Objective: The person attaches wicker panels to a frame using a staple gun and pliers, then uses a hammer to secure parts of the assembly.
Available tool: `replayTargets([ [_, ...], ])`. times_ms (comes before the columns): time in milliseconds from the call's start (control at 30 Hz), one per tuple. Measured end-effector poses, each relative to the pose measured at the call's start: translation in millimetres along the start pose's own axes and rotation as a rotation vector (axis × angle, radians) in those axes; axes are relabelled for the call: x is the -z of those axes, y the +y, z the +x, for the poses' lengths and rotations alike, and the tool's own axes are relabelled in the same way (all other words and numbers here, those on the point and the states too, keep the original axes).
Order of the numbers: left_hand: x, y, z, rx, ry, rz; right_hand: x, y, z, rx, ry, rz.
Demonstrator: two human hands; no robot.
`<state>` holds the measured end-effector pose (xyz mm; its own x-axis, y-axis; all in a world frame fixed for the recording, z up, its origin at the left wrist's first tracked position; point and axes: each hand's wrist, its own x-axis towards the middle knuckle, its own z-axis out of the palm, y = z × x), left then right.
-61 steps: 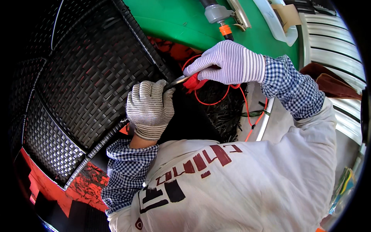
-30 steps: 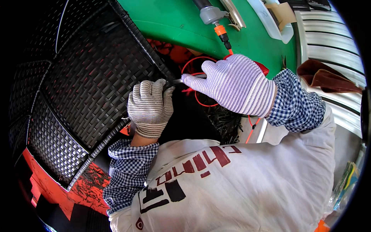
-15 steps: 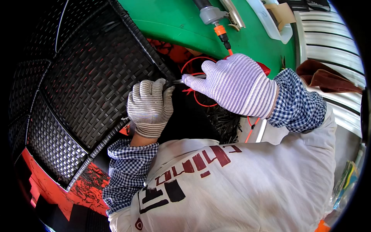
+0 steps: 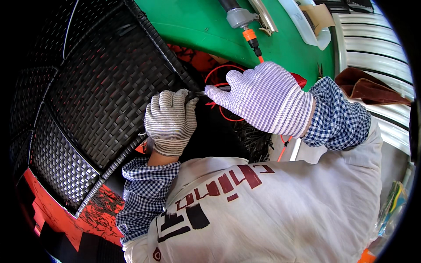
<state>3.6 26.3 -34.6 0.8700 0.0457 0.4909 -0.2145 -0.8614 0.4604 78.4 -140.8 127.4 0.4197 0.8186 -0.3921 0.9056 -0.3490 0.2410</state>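
In the head view, the left hand point(image 4: 171, 122) curls at the right edge of the black woven panel point(image 4: 109, 87); I cannot tell its grip. The right hand point(image 4: 265, 101) clasps a metal tool point(image 4: 200, 93). Edge work seems underway; steady bracing seems called for next.

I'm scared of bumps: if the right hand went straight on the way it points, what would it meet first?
Past its metal-tipped tool, probably the edge of the black woven panel, or the left hand beside it; depth is hard to tell.
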Motion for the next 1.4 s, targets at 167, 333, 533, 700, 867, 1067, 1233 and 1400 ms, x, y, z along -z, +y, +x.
replayTargets([
  [167,0,0,0,0.002,-0.010,0.003,5,-4,1,-0.010,-0.005,-0.017],
  [333,2,1,2,-0.003,-0.004,0.006,3,-8,5,-0.016,-0.009,-0.015],
  [533,-2,1,1,0.006,0.018,-0.034,8,3,10,0.005,-0.128,0.016],
  [700,-1,0,0,0.027,0.004,-0.033,9,24,20,0.070,-0.278,0.196],
  [867,-3,-2,-3,0.018,0.015,-0.053,-20,40,24,0.081,-0.200,0.244],
  [1067,-4,-2,-5,0.012,0.020,-0.028,-52,53,24,0.109,-0.017,0.513],
  [1233,-5,-1,-2,-0.006,0.013,-0.033,-65,55,14,0.032,0.032,0.824],
  [1400,0,4,2,0.017,-0.008,0.002,-36,56,-8,-0.117,-0.155,0.683],
])
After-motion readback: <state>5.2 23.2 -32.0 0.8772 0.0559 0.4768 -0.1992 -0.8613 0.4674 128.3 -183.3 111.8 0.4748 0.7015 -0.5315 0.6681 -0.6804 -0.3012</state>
